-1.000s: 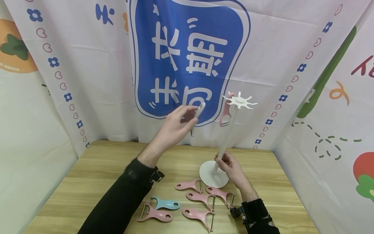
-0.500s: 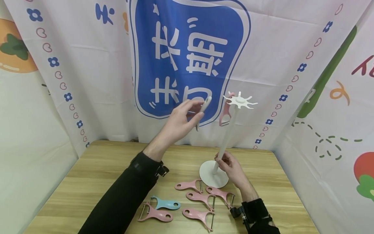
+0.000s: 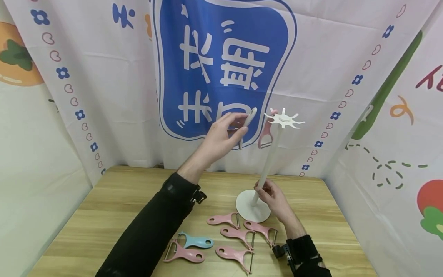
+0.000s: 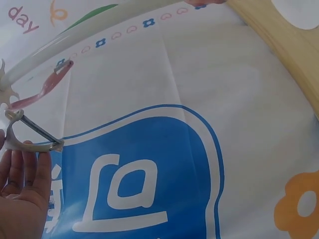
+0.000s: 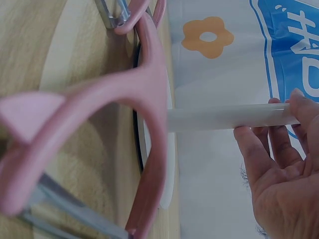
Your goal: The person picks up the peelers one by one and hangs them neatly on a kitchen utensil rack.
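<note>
A pale grey-white peeler point(image 3: 250, 117) is pinched by my left hand point(image 3: 223, 134), its holed handle end pointing up and its blade end down. In the left wrist view the Y-shaped head of that peeler point(image 4: 35, 144) shows above the fingers. Just right of it stands a white rack point(image 3: 269, 161) with a star-shaped ring of hooks point(image 3: 284, 119) on top. One pink peeler point(image 3: 266, 134) hangs from a hook on the rack's left side. Low on the pole, just above the round base point(image 3: 250, 209), my right hand point(image 3: 275, 198) grips the rack.
Several pink peelers point(image 3: 235, 254) lie on the wooden table point(image 3: 114, 215) in front of the base. A blue peeler point(image 3: 197, 241) lies against another pink peeler point(image 3: 188, 254) at the left. A printed white curtain point(image 3: 131, 96) hangs behind the table.
My left hand has moved right and slightly up with the grey-white peeler, closer to the hooks. The right hand stays on the pole, and the peelers on the table have not moved.
</note>
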Demonstrator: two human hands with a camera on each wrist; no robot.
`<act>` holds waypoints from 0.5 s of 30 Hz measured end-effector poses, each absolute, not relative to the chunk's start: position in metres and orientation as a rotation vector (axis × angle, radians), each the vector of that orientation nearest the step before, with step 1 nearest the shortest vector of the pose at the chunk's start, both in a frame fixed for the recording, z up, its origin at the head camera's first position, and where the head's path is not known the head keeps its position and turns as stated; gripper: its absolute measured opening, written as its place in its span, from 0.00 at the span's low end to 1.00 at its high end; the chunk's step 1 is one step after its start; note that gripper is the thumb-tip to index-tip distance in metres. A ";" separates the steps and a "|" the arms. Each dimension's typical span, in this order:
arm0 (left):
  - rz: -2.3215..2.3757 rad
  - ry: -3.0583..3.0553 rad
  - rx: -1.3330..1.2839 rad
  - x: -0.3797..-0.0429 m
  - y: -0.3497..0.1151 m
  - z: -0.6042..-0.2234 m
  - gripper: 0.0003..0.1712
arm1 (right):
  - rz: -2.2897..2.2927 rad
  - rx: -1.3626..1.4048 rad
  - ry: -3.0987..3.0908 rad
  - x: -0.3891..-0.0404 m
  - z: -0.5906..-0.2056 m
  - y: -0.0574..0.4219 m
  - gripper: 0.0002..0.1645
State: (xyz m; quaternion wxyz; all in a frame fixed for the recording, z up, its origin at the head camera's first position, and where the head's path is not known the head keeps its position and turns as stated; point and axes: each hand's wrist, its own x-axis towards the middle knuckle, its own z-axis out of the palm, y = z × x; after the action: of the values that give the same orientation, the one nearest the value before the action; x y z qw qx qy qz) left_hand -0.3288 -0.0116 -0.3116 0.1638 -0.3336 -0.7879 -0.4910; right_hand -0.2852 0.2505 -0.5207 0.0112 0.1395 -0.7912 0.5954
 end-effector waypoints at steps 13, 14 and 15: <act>-1.447 -2.223 -1.011 -0.339 0.008 -0.308 0.26 | 1.859 0.458 -2.456 -0.287 -0.521 0.250 0.17; -1.448 -2.218 -1.019 -0.339 0.010 -0.308 0.26 | 1.861 0.459 -2.454 -0.287 -0.521 0.250 0.16; -1.452 -2.214 -1.029 -0.340 0.011 -0.308 0.26 | 1.867 0.461 -2.452 -0.287 -0.521 0.250 0.16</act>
State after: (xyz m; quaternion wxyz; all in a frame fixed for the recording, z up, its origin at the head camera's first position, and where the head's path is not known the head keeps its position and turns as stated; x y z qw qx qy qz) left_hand -0.3403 0.0110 -0.3079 0.1500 -0.3582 -0.7706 -0.5054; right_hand -0.2870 0.2504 -0.5212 0.0127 0.1478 -0.7867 0.5992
